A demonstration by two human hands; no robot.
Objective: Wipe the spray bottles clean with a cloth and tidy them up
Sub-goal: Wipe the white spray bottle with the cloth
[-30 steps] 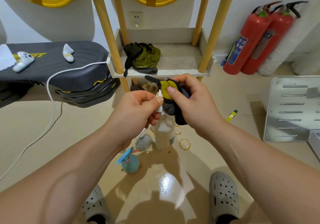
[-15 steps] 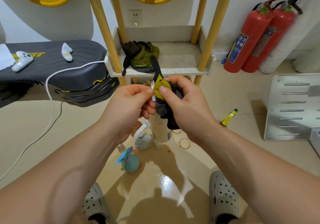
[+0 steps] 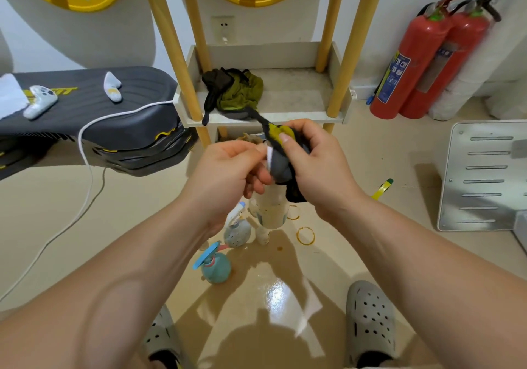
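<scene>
The right hand [image 3: 319, 169] pinches a bunched cloth [image 3: 281, 166] round the spray head of a white bottle [image 3: 271, 210], with the thumb pressing the yellow fold on top. The left hand [image 3: 228, 174] pinches the nozzle from the other side, I'd say to steady it while the cloth rubs. The bottle is held up in front of the shelf [image 3: 285, 118], just below its front edge. A grey bottle [image 3: 237, 232] and a teal bottle [image 3: 216, 267] stand on the floor, farther out from the shelf and probably waiting their turn. A spare cloth [image 3: 239, 95] lies on the shelf. Both grips are as they were half a second ago. The cloth's loose tail, upright then, now leans toward the shelf.
</scene>
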